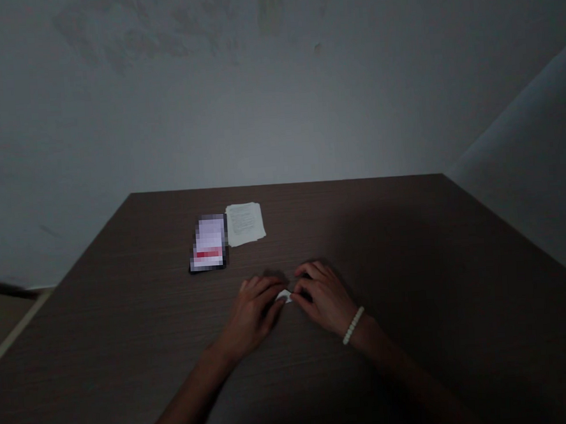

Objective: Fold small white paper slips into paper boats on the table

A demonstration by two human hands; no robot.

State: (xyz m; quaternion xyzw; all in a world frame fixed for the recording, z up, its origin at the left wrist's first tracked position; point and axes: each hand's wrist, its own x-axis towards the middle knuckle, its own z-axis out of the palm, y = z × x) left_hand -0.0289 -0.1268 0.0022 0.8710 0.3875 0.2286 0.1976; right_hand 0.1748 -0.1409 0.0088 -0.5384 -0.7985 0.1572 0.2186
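A small folded piece of white paper (284, 296) lies on the dark wooden table between my hands. My left hand (254, 313) rests on the table with its thumb and fingers closed on the paper's left side. From the right, my right hand (324, 298) pinches the paper's edge between thumb and forefinger, its other fingers curled above. A beaded bracelet (353, 325) circles my right wrist. Most of the paper's outline is covered by my fingers.
Farther back on the table (392, 359), a phone (208, 242) with a lit, blurred screen lies left of a stack of white paper sheets (245, 224) with printed lines. A grey wall (277, 110) stands behind the table's far edge.
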